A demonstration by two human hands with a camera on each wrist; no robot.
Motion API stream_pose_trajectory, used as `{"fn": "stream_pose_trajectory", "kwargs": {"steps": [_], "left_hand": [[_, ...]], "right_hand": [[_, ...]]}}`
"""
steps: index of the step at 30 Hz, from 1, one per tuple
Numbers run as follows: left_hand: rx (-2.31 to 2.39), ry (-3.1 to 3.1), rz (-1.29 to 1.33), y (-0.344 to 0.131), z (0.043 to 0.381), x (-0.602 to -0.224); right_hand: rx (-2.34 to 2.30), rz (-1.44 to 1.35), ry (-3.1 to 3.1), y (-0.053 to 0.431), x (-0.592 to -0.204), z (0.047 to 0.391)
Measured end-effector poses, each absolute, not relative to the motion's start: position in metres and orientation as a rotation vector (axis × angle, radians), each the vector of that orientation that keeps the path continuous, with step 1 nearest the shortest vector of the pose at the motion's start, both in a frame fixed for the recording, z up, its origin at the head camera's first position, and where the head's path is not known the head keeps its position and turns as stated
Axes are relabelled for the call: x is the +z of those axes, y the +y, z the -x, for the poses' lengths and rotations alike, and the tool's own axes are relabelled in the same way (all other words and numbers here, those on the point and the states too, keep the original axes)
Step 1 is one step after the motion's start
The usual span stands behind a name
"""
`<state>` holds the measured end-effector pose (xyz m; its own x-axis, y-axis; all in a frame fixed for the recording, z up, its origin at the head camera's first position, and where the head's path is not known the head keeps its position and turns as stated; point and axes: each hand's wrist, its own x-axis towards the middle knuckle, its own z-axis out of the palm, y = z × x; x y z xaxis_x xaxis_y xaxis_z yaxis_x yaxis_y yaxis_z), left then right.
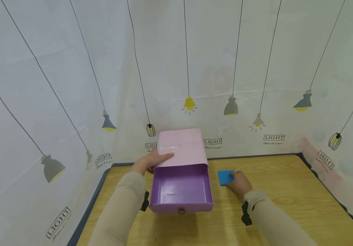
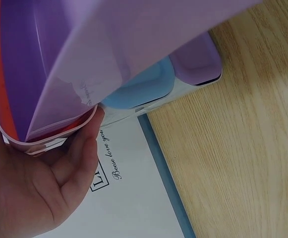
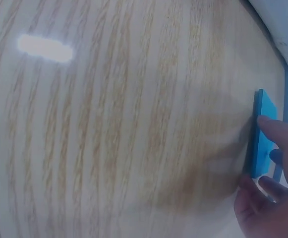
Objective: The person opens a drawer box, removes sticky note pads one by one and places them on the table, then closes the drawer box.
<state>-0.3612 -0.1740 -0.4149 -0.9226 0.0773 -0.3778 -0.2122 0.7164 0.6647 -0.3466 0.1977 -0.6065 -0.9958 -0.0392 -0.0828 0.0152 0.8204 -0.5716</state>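
Observation:
A small drawer cabinet with a pink top (image 1: 182, 147) stands at the back of the table, its upper purple drawer (image 1: 181, 207) pulled out and a small ring on its front. My left hand (image 1: 152, 160) grips the cabinet's left side, thumb on the pink top and fingers round the edge. In the left wrist view, a light blue drawer (image 2: 146, 87) and a lilac drawer (image 2: 198, 59) sit below the purple one. To the right of the cabinet, my right hand (image 1: 240, 184) pinches a flat blue square piece (image 1: 224, 177) by its near right part, at the tabletop.
The wood-grain table (image 1: 287, 191) has a dark blue edge (image 1: 95, 194). Behind it and at both sides hangs a pale sheet (image 1: 213, 61) printed with lamps, close behind the cabinet.

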Motion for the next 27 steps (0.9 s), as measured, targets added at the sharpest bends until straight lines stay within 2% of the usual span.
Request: {"fn": "stream_pose_trajectory", "kwargs": {"steps": [19,27], "left_hand": [[0.997,2.566,0.133,-0.176,0.361,-0.415],[1.019,2.55,0.125,-0.175,0.362,-0.414]], "right_hand": [[-1.007,0.167,2.844,0.201,-0.577,0.315],[-1.143,0.275,2.811,0.188,-0.557,0.29]]}}
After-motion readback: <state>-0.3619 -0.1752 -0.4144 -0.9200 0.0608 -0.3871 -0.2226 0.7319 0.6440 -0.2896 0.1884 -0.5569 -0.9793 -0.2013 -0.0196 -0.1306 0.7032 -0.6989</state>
